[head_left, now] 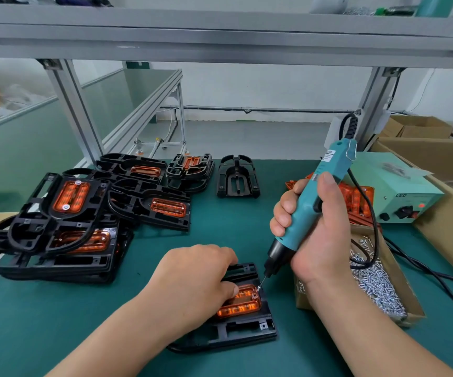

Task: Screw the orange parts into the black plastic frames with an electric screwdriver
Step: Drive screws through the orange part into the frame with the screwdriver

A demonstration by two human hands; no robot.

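Note:
A black plastic frame [243, 329] lies flat on the green mat near me, with an orange part [243, 304] seated in it. My left hand [195, 278] rests on the frame and presses the orange part down with its fingertips. My right hand [315, 227] is wrapped around a teal electric screwdriver [323, 180], held tilted. Its bit tip [260, 286] touches the right end of the orange part, where a screw hole shows.
Several assembled frames are piled at the left [64, 221], more stand at the back [190, 170], beside one bare frame [238, 176]. A cardboard box of screws [377, 284] sits on the right, with loose orange parts [355, 197], a teal power supply [399, 194] and its cable.

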